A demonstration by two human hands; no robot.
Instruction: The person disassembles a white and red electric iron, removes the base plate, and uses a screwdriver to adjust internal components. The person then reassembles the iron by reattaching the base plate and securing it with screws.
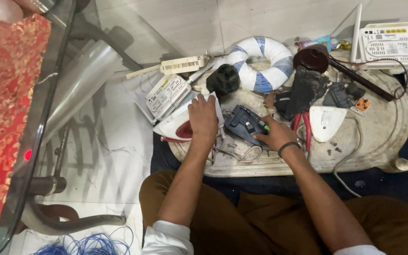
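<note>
Plastic housing (244,125), dark blue-grey and wedge-shaped, lies on the low pale counter (378,137) with its long axis running from upper left to lower right, its narrower end toward the upper left. The right hand (275,137) rests on its lower right end, grip curled loosely about that end and a small green piece (too small to tell more). Just to the left, the left hand (203,118) lies flat, fingers straight and together, on the white and red iron body (178,127), pressing rather than clasping it. Red-handled pliers (303,127) lie right of the housing, beside a white teardrop-shaped cover (327,122). Behind are a white and blue wound ring (260,63) and a white router (395,43).
</note>
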